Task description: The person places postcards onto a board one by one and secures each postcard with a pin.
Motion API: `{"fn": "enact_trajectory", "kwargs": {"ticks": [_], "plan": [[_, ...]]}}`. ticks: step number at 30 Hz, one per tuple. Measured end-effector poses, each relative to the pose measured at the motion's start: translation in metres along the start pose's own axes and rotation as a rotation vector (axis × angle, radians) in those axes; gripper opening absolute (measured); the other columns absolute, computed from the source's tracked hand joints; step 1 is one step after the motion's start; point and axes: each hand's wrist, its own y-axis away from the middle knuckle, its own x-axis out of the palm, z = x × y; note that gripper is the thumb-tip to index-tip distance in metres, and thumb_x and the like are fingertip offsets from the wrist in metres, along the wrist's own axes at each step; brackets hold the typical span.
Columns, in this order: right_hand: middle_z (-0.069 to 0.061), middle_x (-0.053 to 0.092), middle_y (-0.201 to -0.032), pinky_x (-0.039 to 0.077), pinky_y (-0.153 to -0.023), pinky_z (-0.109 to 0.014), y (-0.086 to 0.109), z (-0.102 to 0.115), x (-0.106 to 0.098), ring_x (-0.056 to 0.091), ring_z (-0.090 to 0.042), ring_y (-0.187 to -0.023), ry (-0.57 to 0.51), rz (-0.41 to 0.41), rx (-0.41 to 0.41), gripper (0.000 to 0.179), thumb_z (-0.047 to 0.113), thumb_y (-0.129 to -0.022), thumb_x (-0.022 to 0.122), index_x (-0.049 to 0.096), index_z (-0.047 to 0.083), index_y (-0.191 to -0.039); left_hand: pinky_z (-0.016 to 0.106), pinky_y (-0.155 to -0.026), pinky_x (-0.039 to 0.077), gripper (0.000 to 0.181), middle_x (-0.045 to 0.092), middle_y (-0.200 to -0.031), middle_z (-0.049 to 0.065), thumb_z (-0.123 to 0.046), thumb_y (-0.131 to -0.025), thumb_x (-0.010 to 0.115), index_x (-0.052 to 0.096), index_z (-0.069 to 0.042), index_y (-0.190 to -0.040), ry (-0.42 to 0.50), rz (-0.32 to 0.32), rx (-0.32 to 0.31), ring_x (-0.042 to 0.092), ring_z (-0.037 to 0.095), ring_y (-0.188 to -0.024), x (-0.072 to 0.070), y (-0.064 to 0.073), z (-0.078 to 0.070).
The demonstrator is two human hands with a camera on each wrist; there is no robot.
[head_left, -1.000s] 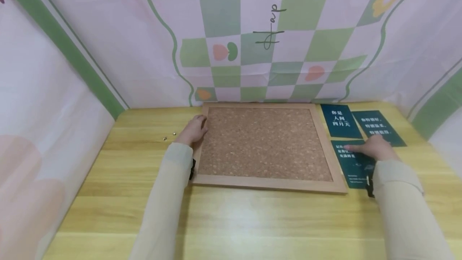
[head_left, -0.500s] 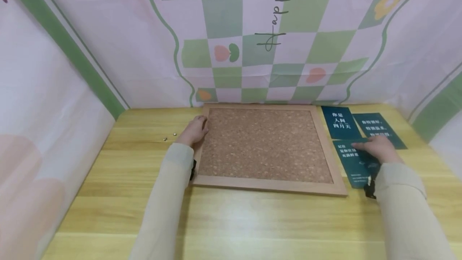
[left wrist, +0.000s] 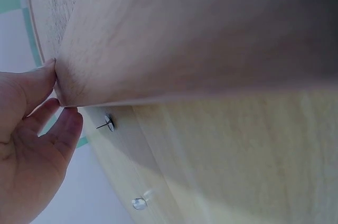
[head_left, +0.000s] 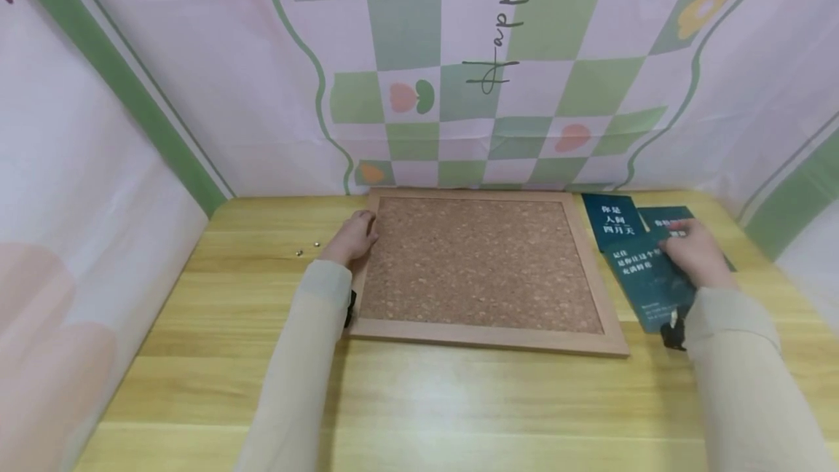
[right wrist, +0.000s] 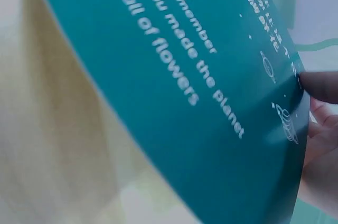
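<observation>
A cork board (head_left: pixel 481 264) with a pale wooden frame lies on the table. My left hand (head_left: pixel 354 237) holds its left edge; in the left wrist view the thumb is on the frame's face and the fingers are against its outer side. At the right, my right hand (head_left: pixel 703 253) pinches a dark teal card (head_left: pixel 645 286) by its right edge. In the right wrist view this card (right wrist: pixel 158 76) is tilted and bears white lettering and small planet drawings. It overlaps two other teal cards, one at the back left (head_left: pixel 606 213) and one behind the hand (head_left: pixel 668 215).
Left of the board lie two thumbtacks; one thumbtack (left wrist: pixel 109 122) has its point showing, the other thumbtack (left wrist: pixel 139 203) is nearer the table's edge. The wooden table (head_left: pixel 426 406) extends in front. A checkered cloth (head_left: pixel 468 100) hangs right behind the board.
The right hand has gone from resting over the front card to pinching its right edge. That card has lifted and shifted slightly back, now overlapping the other cards. The left hand stays put.
</observation>
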Motion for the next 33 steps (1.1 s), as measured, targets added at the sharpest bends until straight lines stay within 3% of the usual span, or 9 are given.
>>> {"fn": "enact_trajectory", "kwargs": {"ticks": [2, 6, 9, 14, 20, 24, 30, 33], "plan": [[-0.042, 0.029, -0.133, 0.045, -0.062, -0.033, 0.001, 0.006, -0.002, 0.046, -0.045, -0.098, -0.008, -0.016, 0.001, 0.064, 0.010, -0.087, 0.040, 0.018, -0.016, -0.142, 0.045, -0.119, 0.024, 0.051, 0.023, -0.155, 0.025, -0.014, -0.102, 0.042, 0.026, 0.003, -0.147, -0.002, 0.000, 0.000, 0.026, 0.037, -0.144, 0.000, 0.001, 0.000], [-0.042, 0.025, -0.139, 0.044, -0.078, -0.048, 0.003, 0.020, -0.002, 0.039, -0.049, -0.110, -0.042, -0.064, 0.023, 0.066, 0.009, -0.088, 0.037, 0.012, -0.012, -0.146, 0.046, -0.119, 0.025, 0.051, 0.022, -0.155, 0.025, -0.015, -0.102, 0.042, 0.026, 0.003, -0.147, -0.004, -0.002, -0.001, 0.026, 0.038, -0.143, 0.000, 0.002, 0.000], [-0.039, 0.031, -0.134, 0.041, -0.084, -0.051, 0.004, 0.032, 0.001, 0.040, -0.047, -0.112, -0.081, -0.118, 0.016, 0.064, 0.008, -0.090, 0.038, 0.013, -0.008, -0.147, 0.046, -0.119, 0.025, 0.051, 0.022, -0.155, 0.024, -0.015, -0.102, 0.042, 0.026, 0.003, -0.148, -0.005, 0.001, -0.005, 0.026, 0.037, -0.143, 0.000, 0.002, 0.001], [-0.035, 0.039, -0.127, 0.040, -0.068, -0.032, 0.002, 0.052, 0.009, 0.046, -0.039, -0.102, -0.095, -0.171, -0.027, 0.053, 0.005, -0.091, 0.041, 0.028, -0.008, -0.141, 0.046, -0.119, 0.024, 0.051, 0.022, -0.155, 0.024, -0.014, -0.102, 0.042, 0.026, 0.003, -0.148, -0.006, 0.006, -0.010, 0.026, 0.037, -0.143, -0.001, 0.004, -0.001], [-0.035, 0.043, -0.132, 0.037, -0.070, -0.028, 0.003, 0.076, 0.020, 0.047, -0.040, -0.107, -0.111, -0.198, -0.089, 0.039, 0.008, -0.093, 0.045, 0.042, -0.008, -0.128, 0.046, -0.118, 0.025, 0.051, 0.023, -0.155, 0.024, -0.014, -0.102, 0.042, 0.027, 0.003, -0.148, -0.005, 0.006, -0.015, 0.027, 0.038, -0.143, -0.001, 0.003, -0.002], [-0.028, 0.049, -0.126, 0.038, -0.070, -0.026, 0.005, 0.091, 0.029, 0.050, -0.027, -0.097, -0.123, -0.192, -0.122, 0.034, 0.014, -0.096, 0.046, 0.048, -0.006, -0.124, 0.046, -0.119, 0.025, 0.051, 0.023, -0.155, 0.025, -0.014, -0.102, 0.042, 0.027, 0.003, -0.147, -0.007, 0.004, -0.016, 0.027, 0.037, -0.143, -0.001, 0.002, -0.002], [-0.004, 0.054, -0.104, 0.041, -0.064, -0.016, 0.010, 0.110, 0.041, 0.046, 0.001, -0.075, -0.170, -0.156, -0.164, 0.036, 0.021, -0.098, 0.048, 0.053, -0.002, -0.124, 0.045, -0.119, 0.025, 0.051, 0.025, -0.153, 0.026, -0.012, -0.101, 0.043, 0.028, 0.005, -0.146, -0.009, -0.008, -0.008, 0.027, 0.038, -0.143, 0.000, 0.000, -0.002], [-0.002, 0.054, -0.105, 0.041, -0.067, -0.013, 0.014, 0.120, 0.049, 0.046, 0.007, -0.074, -0.208, -0.115, -0.187, 0.038, 0.022, -0.099, 0.048, 0.053, -0.003, -0.127, 0.045, -0.119, 0.025, 0.051, 0.024, -0.154, 0.026, -0.012, -0.101, 0.043, 0.028, 0.005, -0.146, -0.005, -0.006, -0.009, 0.027, 0.038, -0.143, 0.000, -0.001, -0.002]]}}
